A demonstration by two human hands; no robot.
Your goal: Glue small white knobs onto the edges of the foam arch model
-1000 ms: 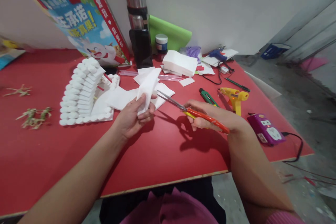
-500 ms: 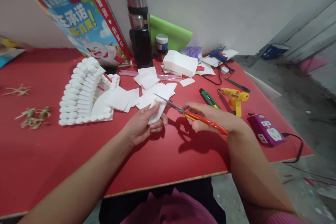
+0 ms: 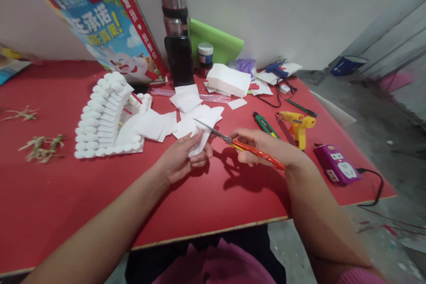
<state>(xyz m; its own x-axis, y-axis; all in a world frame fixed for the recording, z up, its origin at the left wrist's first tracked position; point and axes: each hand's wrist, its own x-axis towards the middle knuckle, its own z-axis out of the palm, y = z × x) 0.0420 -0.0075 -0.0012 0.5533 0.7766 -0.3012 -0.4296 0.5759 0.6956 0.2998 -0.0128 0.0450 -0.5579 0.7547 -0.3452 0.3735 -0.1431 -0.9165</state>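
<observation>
My left hand pinches a small piece of white paper between thumb and fingers, just above the red table. In my right hand is a pair of scissors with red-orange handles, its blades pointing left across the top of that paper. Whether the blades are parted is hard to make out. Behind my hands lie loose white paper squares, some overlapping. Left of them stands a white model with stacked rounded pieces and a row of steps.
On the right lie a green cutter, a yellow glue gun and a purple power socket with a cord. A phone leans on a flask at the back. Straw-like knots lie at left.
The scissors and my right hand have shifted very slightly left. My left hand keeps its hold on the paper, almost unmoved.
</observation>
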